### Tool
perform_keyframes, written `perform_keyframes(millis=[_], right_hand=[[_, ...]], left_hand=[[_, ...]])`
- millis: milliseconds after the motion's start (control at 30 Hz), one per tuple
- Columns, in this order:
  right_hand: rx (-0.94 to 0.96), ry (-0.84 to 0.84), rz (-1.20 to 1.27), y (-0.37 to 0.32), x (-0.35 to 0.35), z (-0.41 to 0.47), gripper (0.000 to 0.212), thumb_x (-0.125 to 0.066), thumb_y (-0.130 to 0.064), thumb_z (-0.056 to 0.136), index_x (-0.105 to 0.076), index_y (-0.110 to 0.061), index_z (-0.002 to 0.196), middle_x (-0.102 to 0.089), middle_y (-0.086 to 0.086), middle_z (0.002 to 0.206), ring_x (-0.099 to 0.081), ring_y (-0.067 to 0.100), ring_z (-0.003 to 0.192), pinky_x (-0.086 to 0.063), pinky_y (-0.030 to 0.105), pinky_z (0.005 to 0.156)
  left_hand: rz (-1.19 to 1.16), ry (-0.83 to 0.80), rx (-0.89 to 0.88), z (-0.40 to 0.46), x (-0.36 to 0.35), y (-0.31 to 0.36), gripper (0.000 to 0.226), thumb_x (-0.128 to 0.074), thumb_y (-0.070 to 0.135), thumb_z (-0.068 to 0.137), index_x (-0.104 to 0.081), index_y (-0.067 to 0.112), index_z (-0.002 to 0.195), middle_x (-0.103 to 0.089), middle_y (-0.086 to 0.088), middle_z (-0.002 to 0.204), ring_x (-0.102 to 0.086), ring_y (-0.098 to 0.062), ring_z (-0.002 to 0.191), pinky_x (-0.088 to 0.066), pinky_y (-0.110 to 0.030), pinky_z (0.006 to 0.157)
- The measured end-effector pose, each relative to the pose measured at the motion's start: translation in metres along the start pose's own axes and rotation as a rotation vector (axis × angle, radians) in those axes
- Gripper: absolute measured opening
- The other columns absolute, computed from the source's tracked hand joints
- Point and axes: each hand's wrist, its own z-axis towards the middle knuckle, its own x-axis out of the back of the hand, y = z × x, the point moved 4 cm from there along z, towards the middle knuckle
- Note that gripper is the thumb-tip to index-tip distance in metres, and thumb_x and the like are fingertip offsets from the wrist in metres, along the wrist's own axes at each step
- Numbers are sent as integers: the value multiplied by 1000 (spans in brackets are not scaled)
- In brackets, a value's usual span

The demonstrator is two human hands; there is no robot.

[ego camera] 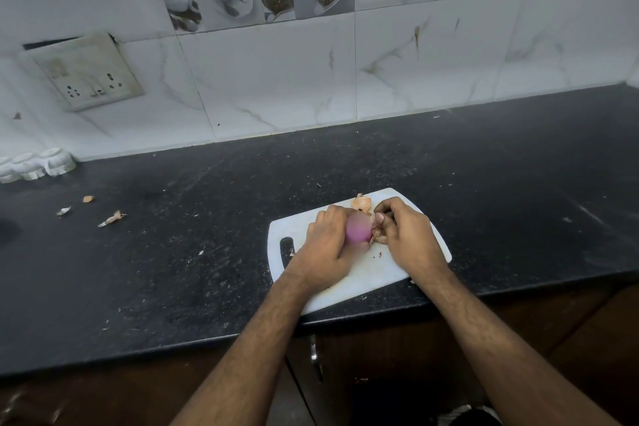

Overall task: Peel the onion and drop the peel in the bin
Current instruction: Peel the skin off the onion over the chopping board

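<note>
Purple onion (359, 231) held above a white cutting board (366, 275), left hand (330, 245) wrapped around it, right hand (408, 235) pinching papery peel (378, 237) at its end, loose skin (361, 202) behind, scraps (112, 218) on black counter (173, 252)

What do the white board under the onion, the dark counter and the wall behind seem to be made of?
The cutting board looks like white plastic: thin, smooth, matte, with rounded corners and a moulded handle slot. The counter seems to be polished black granite or similar stone, speckled and faintly glossy. The wall appears to be glazed ceramic tile with marble-style veining and visible grout lines.
</note>
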Motion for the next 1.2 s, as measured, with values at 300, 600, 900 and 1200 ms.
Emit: perform_keyframes(millis=[300, 600, 900, 1200], right_hand=[[119, -34, 79, -6, 0, -3, 25, -62, -40, 98, -66, -23, 116, -67, -11, 110, -64, 3, 97, -53, 27, 87], [42, -62, -1, 1, -5, 1, 22, -68, -39, 95, -60, -23, 81, -64, -9, 70, -59, 6, 65, -43, 23, 61], [-44, 57, -81, 6, -4, 4, 17, -61, -21, 100, -53, -16, 86, -57, -7, 82, -56, 15, 76, -39, 25, 62], [154, 5, 67, -3, 0, -1, 13, -67, -18, 97, -72, -19, 108, -68, -8, 105, -63, 3, 93, -45, 11, 82]], left_hand=[[-26, 8, -3, 0, -2, -3, 49, -56, 47, 95, -46, 22, 136, -51, 3, 126, -46, -16, 112, -40, -44, 99], [-45, -11, 4, 0, -2, -2, 46, -56, 44, 94, -48, 21, 133, -52, 3, 124, -46, -16, 110, -39, -42, 98], [-121, -2, -8, -2, 3, 1, 45, -59, 28, 84, -50, 16, 127, -52, 2, 116, -48, -14, 105, -44, -31, 93], [-171, 19, -40, -1, 2, 1, 49, -67, 35, 88, -54, 16, 132, -55, 2, 121, -54, -11, 109, -46, -26, 97]])
